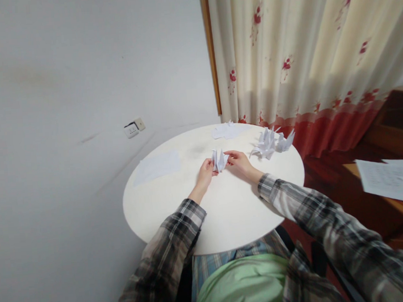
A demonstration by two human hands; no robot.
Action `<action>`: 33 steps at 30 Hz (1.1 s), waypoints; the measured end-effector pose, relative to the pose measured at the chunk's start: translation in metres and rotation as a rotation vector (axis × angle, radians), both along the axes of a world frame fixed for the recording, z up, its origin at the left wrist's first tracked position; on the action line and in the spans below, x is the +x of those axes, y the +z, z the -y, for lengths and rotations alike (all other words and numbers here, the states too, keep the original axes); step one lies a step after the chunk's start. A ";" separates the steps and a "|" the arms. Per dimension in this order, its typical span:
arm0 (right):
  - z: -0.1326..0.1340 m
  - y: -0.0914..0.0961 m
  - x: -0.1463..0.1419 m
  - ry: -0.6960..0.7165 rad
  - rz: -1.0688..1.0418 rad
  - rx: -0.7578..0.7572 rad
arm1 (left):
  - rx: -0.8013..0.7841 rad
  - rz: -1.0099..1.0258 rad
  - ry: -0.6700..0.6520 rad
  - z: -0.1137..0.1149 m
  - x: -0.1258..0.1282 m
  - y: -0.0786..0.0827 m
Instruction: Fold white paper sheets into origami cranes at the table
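Between my two hands, above the middle of a round white table [219, 214], is a folded white paper crane [219, 161] with its wings pointing up. My left hand [207, 169] grips its left side, fingers closed around the lower part. From the right, my right hand [238, 161] pinches the crane's right end between thumb and fingers. Some of the fingertips are hidden behind the paper. To the right of my right hand, several finished paper cranes [266, 144] lie heaped together on the table.
Flat white sheets [157, 167] lie at the table's left, and more paper pieces [228, 130] at its far edge. A wall with a socket [131, 130] borders the left. Behind hangs a flowered curtain [284, 48]. Printed papers [390, 179] rest on wooden furniture at right.
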State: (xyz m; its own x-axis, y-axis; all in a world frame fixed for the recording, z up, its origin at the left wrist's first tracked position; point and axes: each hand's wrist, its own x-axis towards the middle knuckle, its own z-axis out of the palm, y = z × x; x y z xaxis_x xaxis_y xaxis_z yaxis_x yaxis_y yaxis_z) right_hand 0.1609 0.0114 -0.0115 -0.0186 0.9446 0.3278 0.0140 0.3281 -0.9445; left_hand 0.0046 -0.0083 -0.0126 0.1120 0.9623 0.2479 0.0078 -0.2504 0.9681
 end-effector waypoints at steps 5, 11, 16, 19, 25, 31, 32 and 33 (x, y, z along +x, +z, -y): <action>-0.001 -0.002 0.002 -0.012 0.085 -0.002 | 0.011 -0.009 0.017 -0.002 0.000 0.000; -0.002 -0.005 0.004 -0.063 0.161 0.044 | 0.022 -0.014 0.008 -0.003 0.000 -0.001; -0.005 -0.007 0.005 -0.107 0.195 0.131 | 0.032 -0.030 0.016 -0.003 0.000 -0.002; -0.005 -0.008 0.005 -0.110 0.205 0.121 | 0.035 -0.037 0.012 -0.003 -0.001 -0.002; -0.004 -0.007 0.006 -0.100 0.226 0.101 | 0.037 -0.044 0.006 -0.002 0.000 0.000; -0.008 -0.012 0.005 -0.079 0.210 0.052 | 0.040 -0.049 0.014 -0.004 -0.001 -0.002; -0.008 -0.013 0.005 -0.066 0.204 0.036 | 0.041 -0.053 0.016 -0.005 -0.001 -0.002; -0.008 -0.012 0.005 -0.051 0.196 0.020 | 0.042 -0.057 0.019 -0.005 -0.001 -0.002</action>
State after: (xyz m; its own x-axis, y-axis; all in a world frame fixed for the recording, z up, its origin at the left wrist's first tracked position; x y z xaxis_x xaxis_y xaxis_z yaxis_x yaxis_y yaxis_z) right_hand 0.1660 0.0191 -0.0239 -0.0362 0.9391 0.3417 0.2141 0.3412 -0.9153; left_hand 0.0035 -0.0031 -0.0150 0.1087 0.9532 0.2822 0.0674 -0.2903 0.9546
